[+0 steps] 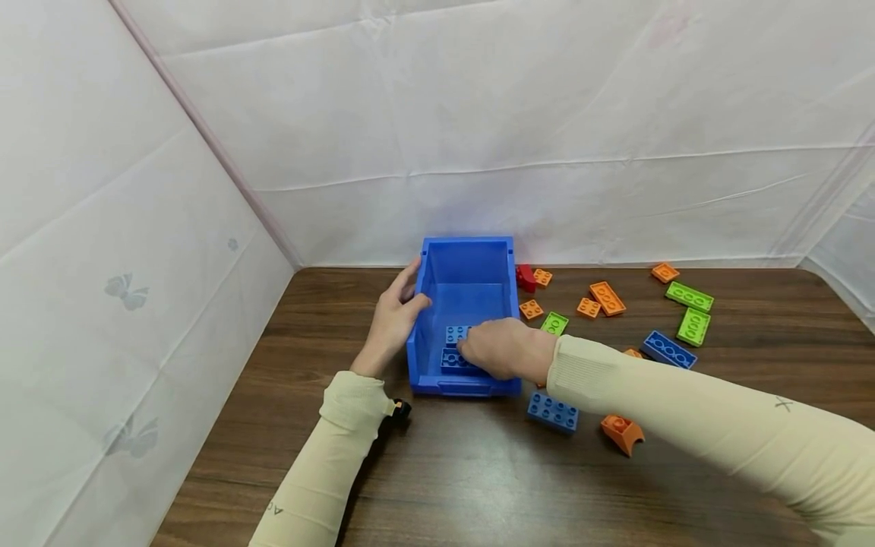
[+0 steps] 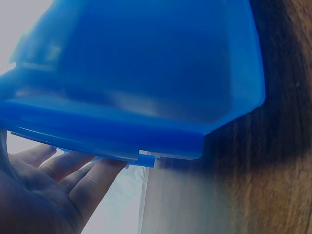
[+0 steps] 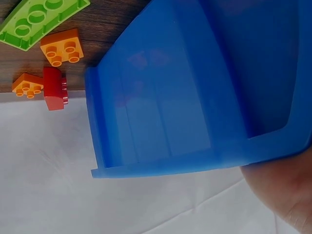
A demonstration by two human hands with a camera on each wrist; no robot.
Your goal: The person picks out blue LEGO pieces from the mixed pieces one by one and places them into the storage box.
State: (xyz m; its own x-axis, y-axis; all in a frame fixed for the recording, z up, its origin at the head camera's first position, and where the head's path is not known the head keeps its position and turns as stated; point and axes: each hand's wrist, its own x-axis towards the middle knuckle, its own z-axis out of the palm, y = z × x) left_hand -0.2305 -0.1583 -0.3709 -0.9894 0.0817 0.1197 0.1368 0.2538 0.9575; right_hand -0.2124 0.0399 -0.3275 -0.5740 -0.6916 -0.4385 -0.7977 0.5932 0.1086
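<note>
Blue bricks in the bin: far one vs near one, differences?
The far brick shows its studs; the near brick shows its hollow underside.
The far brick looks lighter blue, the near brick darker.
The near brick lies closer to the bin's front lip.
Shared: both are partly hidden by the right hand.

Soft glare sits on the table (image 1: 472,460) — the wrist views look dim, hazy.

Glossy plastic bin (image 1: 469,300); seemingly wooden tabletop (image 1: 465,471)
</note>
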